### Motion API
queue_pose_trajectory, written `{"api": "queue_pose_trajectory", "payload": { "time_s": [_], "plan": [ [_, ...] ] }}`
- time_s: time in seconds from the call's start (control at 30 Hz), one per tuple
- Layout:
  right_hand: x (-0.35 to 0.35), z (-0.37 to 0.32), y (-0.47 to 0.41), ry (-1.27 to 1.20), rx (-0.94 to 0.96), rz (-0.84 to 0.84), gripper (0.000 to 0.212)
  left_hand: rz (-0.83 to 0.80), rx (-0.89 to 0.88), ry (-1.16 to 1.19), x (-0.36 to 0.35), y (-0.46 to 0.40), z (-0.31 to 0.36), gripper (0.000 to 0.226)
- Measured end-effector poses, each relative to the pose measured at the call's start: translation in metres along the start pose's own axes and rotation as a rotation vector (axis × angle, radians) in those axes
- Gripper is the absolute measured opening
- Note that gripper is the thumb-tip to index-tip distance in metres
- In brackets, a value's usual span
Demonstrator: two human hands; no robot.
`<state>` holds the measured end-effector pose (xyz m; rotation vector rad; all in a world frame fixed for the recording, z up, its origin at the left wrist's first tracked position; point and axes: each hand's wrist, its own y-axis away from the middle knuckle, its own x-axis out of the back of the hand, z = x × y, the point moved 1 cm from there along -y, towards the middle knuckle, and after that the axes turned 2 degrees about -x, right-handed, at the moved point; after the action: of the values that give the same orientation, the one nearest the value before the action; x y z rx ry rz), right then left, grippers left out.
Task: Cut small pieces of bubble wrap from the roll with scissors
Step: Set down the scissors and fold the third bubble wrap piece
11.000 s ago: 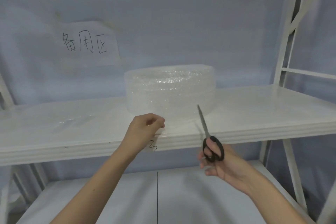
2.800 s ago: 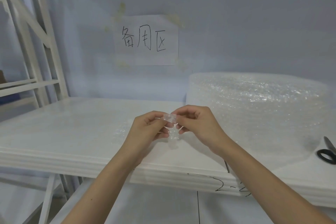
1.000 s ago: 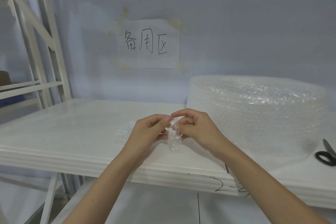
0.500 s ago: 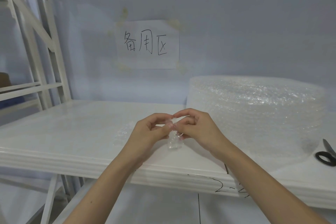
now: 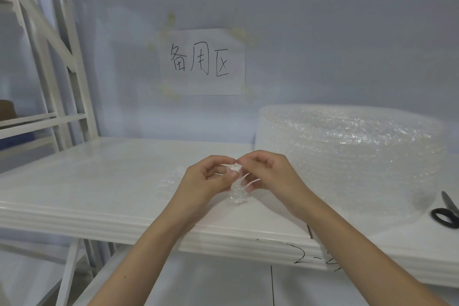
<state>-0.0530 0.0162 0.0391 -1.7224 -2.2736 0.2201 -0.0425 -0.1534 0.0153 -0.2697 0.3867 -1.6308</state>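
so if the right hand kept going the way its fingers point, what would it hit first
The right hand points leftward, so it would meet the small bubble wrap piece pinched between both hands, then almost at once the left hand. Their fingertips look nearly touching, though depth is hard to judge.

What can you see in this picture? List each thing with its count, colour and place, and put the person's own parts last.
Bubble wrap roll: one, clear, on the shelf at right.
Small bubble wrap piece: one, clear, held between both hands.
Loose bubble wrap piece: one, clear, flat on the shelf left of the hands.
Scissors: one, black handles, on the shelf at far right, beside the roll.
Paper sign: one, white with black handwriting, taped to the back wall.
Shelf: one, white, across the middle.
Rack frame: white, at left.
Left hand: one, pinching the small piece.
Right hand: one, pinching the same piece.
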Motion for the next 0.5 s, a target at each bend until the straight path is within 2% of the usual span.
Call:
{"api": "queue_pose_trajectory", "payload": {
  "time_s": [0.2,0.5],
  "plan": [
    [-0.0008,-0.0001,0.0007,-0.042,-0.026,-0.011,0.016,-0.003,-0.006,0.017,0.0001,-0.0003,-0.0007,0.023],
    [-0.0016,-0.0003,0.0026,0.001,-0.084,-0.029,0.015,0.068,-0.008,0.069,0.0011,-0.0016,0.0002,0.012]
  ]
}}
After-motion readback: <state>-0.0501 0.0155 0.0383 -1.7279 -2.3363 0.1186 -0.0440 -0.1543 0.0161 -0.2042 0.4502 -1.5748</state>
